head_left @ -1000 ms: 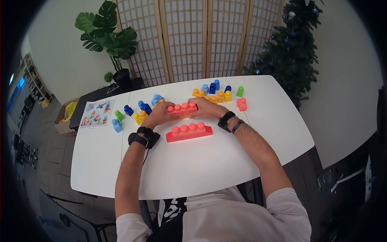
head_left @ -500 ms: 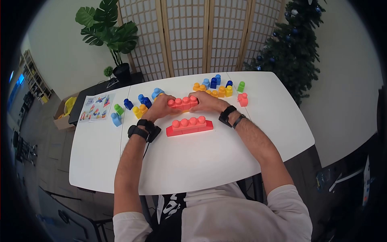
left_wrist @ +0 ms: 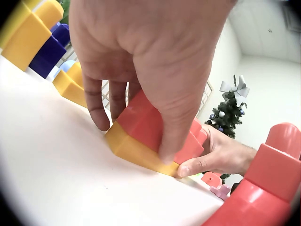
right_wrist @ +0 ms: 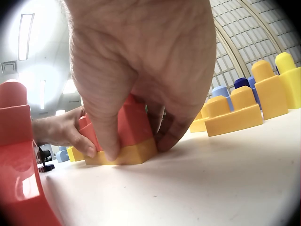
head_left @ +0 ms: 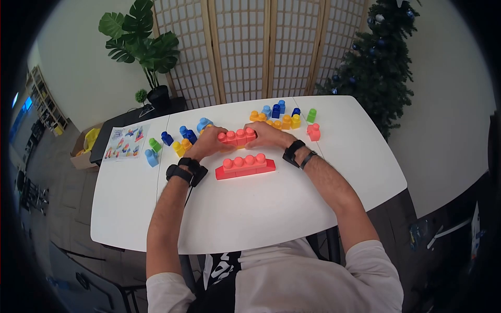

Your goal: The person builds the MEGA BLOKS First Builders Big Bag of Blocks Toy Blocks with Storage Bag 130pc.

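Both hands grip a red block row with studs on top (head_left: 236,138), its yellow-orange base (left_wrist: 136,154) resting on the white table. The left hand (head_left: 210,144) holds its left end, thumb on the near side and fingers behind. At the right end the right hand (head_left: 267,135) pinches it the same way, its thumb across the red and yellow parts in the right wrist view. Nearer the person, a separate red piece (head_left: 245,168) with sloped ends and a studded row on top lies apart from both hands.
Yellow (head_left: 179,149), blue (head_left: 167,138) and green (head_left: 154,145) blocks stand left of the hands beside a picture sheet (head_left: 124,143). Behind the right hand are orange blocks (head_left: 286,122) and dark blue ones (head_left: 276,111); a red block (head_left: 313,132) stands farther right.
The hands keep their grip on the red and yellow piece, which stays in nearly the same place. The head view has shifted slightly.
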Motion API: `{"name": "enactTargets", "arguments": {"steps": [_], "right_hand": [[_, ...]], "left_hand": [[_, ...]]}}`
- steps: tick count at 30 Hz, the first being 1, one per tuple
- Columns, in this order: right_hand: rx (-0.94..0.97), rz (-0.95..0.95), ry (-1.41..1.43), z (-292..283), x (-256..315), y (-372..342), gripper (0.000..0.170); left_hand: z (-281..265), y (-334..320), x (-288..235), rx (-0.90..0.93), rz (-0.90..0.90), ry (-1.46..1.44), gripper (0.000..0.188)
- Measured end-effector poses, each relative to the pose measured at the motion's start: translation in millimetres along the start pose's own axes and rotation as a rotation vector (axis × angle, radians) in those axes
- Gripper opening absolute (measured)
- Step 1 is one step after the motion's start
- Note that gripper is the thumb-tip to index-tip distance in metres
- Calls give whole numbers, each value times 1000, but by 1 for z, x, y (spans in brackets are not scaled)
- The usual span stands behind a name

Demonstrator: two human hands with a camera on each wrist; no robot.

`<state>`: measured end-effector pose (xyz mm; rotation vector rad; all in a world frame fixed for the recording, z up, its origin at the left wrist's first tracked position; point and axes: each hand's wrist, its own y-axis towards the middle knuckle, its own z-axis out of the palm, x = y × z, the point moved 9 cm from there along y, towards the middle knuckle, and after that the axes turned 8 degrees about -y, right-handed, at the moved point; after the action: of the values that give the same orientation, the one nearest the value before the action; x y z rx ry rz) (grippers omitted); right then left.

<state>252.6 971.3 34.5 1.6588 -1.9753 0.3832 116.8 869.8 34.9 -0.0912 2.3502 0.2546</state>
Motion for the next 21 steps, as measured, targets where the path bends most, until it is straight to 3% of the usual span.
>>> {"name": "enactTargets", "arguments": {"steps": [2, 5, 7, 10, 13, 21], "right_hand": [[3, -9, -8, -2, 6, -4, 44], [-33, -66, 24, -12, 13, -13, 58], [-80, 59, 129, -17, -1, -18, 76], [-63, 61, 183, -14, -10, -18, 68], [-16, 85, 188, -9, -5, -22, 62], [74, 199, 397, 8, 0, -61, 74]], "left_hand": [[0, -4, 1, 24, -24, 2, 59], [-15, -16, -16, -1, 111, 8, 76], [-23, -24, -4, 50, -27, -75, 75], [-23, -32, 9, 161, -66, -123, 71], [-19, -46, 10, 154, -115, -156, 61], [-7, -78, 11, 206, -179, -440, 68]]}}
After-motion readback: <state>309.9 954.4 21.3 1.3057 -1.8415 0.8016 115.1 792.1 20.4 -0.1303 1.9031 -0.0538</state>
